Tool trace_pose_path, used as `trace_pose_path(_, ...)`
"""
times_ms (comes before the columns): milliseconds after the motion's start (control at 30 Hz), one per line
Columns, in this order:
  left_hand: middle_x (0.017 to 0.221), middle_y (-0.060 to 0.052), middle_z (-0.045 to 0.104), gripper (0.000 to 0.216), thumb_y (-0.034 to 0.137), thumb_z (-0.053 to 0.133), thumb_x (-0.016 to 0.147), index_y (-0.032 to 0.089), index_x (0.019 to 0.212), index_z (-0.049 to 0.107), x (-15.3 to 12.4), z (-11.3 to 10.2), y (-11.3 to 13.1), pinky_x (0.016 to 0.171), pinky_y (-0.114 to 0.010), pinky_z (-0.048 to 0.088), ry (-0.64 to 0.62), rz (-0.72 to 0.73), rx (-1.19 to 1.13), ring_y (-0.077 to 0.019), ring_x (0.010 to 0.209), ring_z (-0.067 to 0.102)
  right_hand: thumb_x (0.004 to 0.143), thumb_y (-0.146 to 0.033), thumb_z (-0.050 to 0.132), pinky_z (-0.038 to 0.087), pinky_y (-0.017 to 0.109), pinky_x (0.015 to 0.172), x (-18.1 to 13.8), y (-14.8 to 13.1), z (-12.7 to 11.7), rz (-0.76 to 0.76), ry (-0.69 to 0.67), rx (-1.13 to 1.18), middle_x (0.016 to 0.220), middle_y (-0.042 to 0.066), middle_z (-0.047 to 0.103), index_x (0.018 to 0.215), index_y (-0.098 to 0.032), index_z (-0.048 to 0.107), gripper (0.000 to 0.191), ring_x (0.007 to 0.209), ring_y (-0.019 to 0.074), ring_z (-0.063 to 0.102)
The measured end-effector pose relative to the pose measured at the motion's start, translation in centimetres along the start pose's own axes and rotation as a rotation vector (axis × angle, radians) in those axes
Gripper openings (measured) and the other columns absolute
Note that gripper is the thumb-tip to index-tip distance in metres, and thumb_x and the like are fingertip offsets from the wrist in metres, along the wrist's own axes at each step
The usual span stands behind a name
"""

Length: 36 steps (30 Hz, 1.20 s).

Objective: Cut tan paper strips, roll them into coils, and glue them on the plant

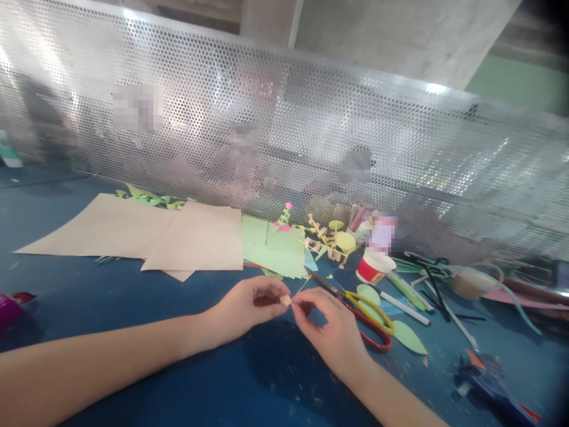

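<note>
Both hands meet above the blue table, fingertips pinched together. Between the thumb and finger of my left hand is a small folded piece of peach paper. My right hand pinches at the right side of that piece; its fingertips touch or nearly touch it. Just beyond my right hand lie scissors with yellow and red handles, their dark blades pointing up and left. Green paper leaf shapes rest beside the handles.
Peach paper sheets and green sheets lie behind the hands. A red and white paper cup, markers and yellow paper pieces stand or lie to the right. A dark blue glue gun is front right. A perforated metal screen borders the table.
</note>
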<state>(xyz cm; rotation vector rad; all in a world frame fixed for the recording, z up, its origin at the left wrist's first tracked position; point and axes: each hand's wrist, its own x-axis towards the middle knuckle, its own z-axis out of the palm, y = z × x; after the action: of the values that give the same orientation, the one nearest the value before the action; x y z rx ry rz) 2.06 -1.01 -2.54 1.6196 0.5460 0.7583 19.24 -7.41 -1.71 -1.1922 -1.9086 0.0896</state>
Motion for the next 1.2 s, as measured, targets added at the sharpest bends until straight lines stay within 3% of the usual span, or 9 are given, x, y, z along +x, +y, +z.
trace_pose_path(433,0.084,-0.003,0.069,0.022,0.029,0.066,0.071,0.018,0.090,0.067,-0.36,0.02,-0.36,0.077,-0.028,0.048,-0.007,-0.046,0.012,-0.0156,0.080,0.063,0.079,-0.012,0.048,0.045,0.025,0.063,-0.50,-0.05,0.29,-0.095,-0.017,-0.137,0.070,0.000,0.055,0.076,-0.019,0.052,0.009,0.067,0.0131,0.054)
trace_pose_path(700,0.084,-0.002,0.068,0.017,0.027,0.064,0.073,0.018,0.087,0.067,-0.61,0.20,-0.39,0.078,-0.029,0.048,-0.100,-0.031,0.014,-0.0157,0.081,0.062,0.076,-0.010,0.046,0.046,0.027,0.061,-0.47,-0.34,0.40,-0.164,-0.057,-0.263,0.066,0.001,0.053,0.071,-0.019,0.049,0.011,0.066,0.0149,0.053)
trace_pose_path(867,0.086,-0.003,0.068,0.020,0.028,0.062,0.075,0.018,0.091,0.065,-0.29,0.16,-0.21,0.079,-0.031,0.048,-0.002,-0.003,0.016,-0.0164,0.083,0.062,0.081,-0.013,0.046,0.047,0.027,0.066,-0.49,-0.02,0.29,-0.088,-0.028,-0.137,0.075,0.002,0.057,0.082,-0.020,0.054,0.011,0.071,0.0143,0.055)
trace_pose_path(1067,0.087,-0.003,0.067,0.027,0.028,0.065,0.073,0.017,0.097,0.062,-0.17,0.16,-0.05,0.081,-0.031,0.047,0.025,-0.039,-0.039,-0.0156,0.084,0.062,0.079,-0.012,0.049,0.047,0.025,0.066,-0.42,0.03,0.22,-0.058,-0.001,-0.100,0.075,0.001,0.057,0.081,-0.020,0.055,0.010,0.071,0.0135,0.056)
trace_pose_path(1200,0.084,-0.003,0.064,0.025,0.026,0.067,0.071,0.015,0.092,0.058,-0.20,0.11,-0.07,0.079,-0.032,0.047,0.002,-0.034,-0.030,-0.0150,0.080,0.060,0.078,-0.011,0.050,0.046,0.025,0.066,-0.50,0.01,0.16,-0.065,-0.008,-0.121,0.073,0.001,0.056,0.078,-0.019,0.054,0.010,0.070,0.0130,0.055)
